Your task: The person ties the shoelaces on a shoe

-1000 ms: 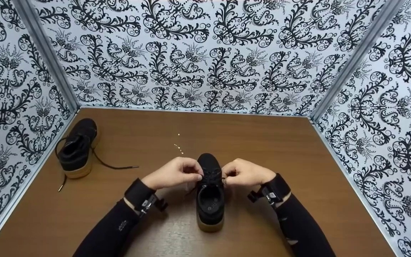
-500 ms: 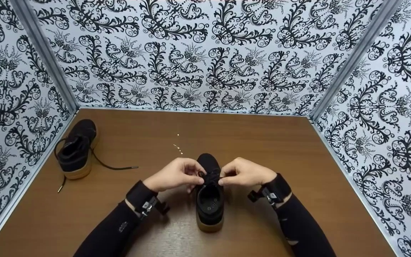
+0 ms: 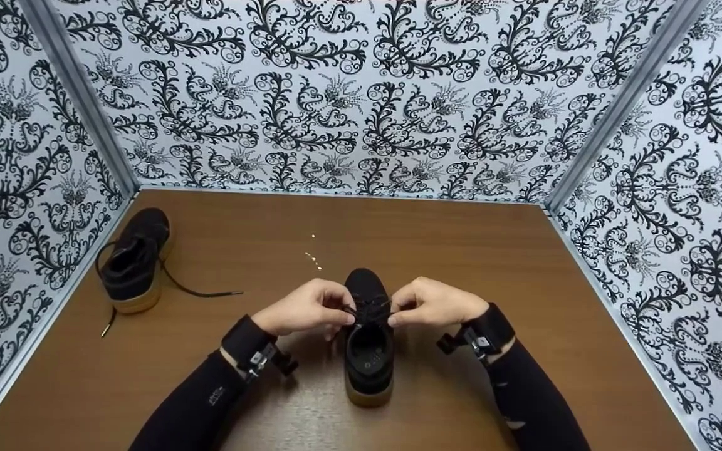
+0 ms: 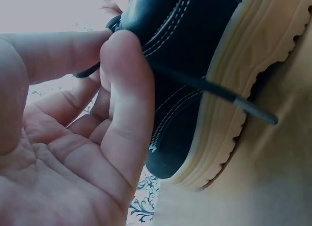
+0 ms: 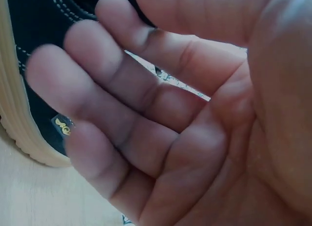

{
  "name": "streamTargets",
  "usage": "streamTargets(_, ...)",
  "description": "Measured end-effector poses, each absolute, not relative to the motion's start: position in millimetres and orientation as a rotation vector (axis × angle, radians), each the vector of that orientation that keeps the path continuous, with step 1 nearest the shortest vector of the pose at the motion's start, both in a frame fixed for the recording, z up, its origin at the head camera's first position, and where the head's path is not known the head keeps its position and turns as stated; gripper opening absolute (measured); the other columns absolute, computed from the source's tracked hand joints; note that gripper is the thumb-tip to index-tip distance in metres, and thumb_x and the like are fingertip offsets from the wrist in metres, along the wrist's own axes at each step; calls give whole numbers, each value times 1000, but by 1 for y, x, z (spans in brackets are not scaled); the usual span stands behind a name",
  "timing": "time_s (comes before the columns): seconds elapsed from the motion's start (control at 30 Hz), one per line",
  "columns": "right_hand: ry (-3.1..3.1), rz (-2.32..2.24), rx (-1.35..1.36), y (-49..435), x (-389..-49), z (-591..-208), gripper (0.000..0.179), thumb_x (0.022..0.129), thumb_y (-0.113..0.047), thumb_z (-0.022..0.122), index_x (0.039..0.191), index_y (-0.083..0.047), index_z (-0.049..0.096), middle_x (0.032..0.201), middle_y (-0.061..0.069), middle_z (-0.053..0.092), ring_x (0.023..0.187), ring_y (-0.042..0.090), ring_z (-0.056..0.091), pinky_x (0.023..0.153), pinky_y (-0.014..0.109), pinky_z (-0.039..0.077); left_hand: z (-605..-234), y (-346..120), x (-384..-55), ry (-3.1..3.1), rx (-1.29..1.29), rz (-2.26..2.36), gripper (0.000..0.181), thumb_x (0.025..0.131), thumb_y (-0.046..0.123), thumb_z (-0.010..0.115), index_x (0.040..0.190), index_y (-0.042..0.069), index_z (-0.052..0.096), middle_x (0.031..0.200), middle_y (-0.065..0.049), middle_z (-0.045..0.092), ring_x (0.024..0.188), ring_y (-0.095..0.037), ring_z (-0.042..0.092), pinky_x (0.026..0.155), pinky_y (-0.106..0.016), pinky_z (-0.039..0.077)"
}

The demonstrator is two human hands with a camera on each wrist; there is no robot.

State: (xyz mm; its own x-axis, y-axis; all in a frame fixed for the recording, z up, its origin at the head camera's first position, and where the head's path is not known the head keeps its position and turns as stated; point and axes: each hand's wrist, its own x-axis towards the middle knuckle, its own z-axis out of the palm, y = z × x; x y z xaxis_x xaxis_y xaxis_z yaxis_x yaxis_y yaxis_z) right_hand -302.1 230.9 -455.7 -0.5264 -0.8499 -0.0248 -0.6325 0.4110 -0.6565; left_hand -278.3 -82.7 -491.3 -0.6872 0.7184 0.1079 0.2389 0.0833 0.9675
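A black shoe [image 3: 368, 376] with a tan sole stands in the middle of the table, toe pointing away. At its left side, my left hand [image 3: 308, 308] pinches the black shoelace [image 4: 217, 91] between thumb and finger. In the left wrist view the lace's tipped end sticks out past the fingers, across the sole. Opposite, my right hand [image 3: 433, 304] pinches the lacing at the shoe's right side, thumb against forefinger. Its other fingers [image 5: 58, 82] curl beside the shoe's upper in the right wrist view, where the pinched bit of lace is hidden.
A second black shoe [image 3: 132, 266] stands at the table's back left, its laces loose and one end trailing right. Small bright specks [image 3: 314, 258] show on the brown table [image 3: 461, 241] beyond the hands. Patterned walls [image 3: 361, 100] enclose the back and both sides.
Both hands moved inward over the lacing half a second ago, then drew slightly apart again. The shoe between them and the far shoe have stayed put.
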Motion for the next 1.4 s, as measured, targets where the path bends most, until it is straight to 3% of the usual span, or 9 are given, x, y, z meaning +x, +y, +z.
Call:
streamTargets(0.1, 2305, -851, -1274, 233, -304, -455, 24, 107, -30, 76, 90, -15, 81, 80, -15, 65, 73, 4, 56, 67, 23, 44, -491, -85, -279, 1949, 948, 1638, 5, 100, 5, 79, 103, 1, 77, 81, -6, 68, 60, -20, 66, 59, -40, 61)
streamTargets(0.3, 2253, -930, -1229, 239, -309, -461, 29, 108, -25, 72, 91, -2, 79, 85, 14, 73, 71, 7, 55, 67, 22, 42, -493, -85, -281, 1965, 939, 1619, 6, 100, 6, 78, 103, 1, 77, 78, -4, 66, 60, -19, 66, 58, -39, 63)
streamTargets(0.6, 2303, -908, -1213, 234, -304, -461, 27, 104, -28, 77, 87, -7, 78, 79, -14, 63, 70, 6, 53, 64, 24, 41, -492, -80, -278, 1968, 901, 1643, 11, 102, 7, 76, 107, -1, 71, 77, -5, 63, 58, -16, 58, 54, -28, 53)
streamTargets(0.93, 2313, -899, -1160, 236, -304, -456, 26, 100, -46, 85, 87, -25, 78, 80, -13, 67, 71, 7, 57, 65, 24, 44, -494, -79, -276, 1970, 875, 1627, 11, 104, 18, 82, 108, 8, 79, 73, 4, 59, 57, -12, 50, 52, -24, 43)
streamTargets(1.07, 2319, -956, -1145, 240, -307, -458, 23, 99, -38, 86, 87, -22, 75, 81, -11, 67, 74, 9, 59, 67, 25, 47, -494, -78, -276, 1983, 861, 1641, 11, 104, 19, 82, 108, 8, 80, 74, 4, 60, 56, -11, 50, 51, -24, 43)
streamTargets(1.2, 2351, -1039, -1165, 238, -310, -462, 10, 106, -31, 79, 102, -21, 78, 97, -10, 73, 88, 12, 67, 78, 29, 54, -494, -76, -275, 1990, 853, 1655, 13, 102, 16, 82, 106, 5, 78, 78, 4, 63, 56, -11, 51, 51, -23, 44)
streamTargets(1.3, 2371, -1056, -1212, 234, -311, -466, 12, 107, -30, 78, 116, -22, 80, 108, -9, 76, 98, 14, 71, 85, 32, 59, -494, -75, -275, 2024, 867, 1644, 12, 102, 15, 82, 105, 4, 77, 82, 4, 67, 58, -9, 53, 52, -22, 45)
streamTargets(1.4, 2384, -1040, -1281, 230, -310, -467, 11, 105, -26, 81, 116, -21, 82, 108, -7, 75, 98, 14, 71, 85, 32, 60, -494, -75, -275, 2057, 881, 1631, 11, 101, 15, 82, 104, 5, 77, 86, 4, 70, 60, -8, 54, 53, -22, 45)
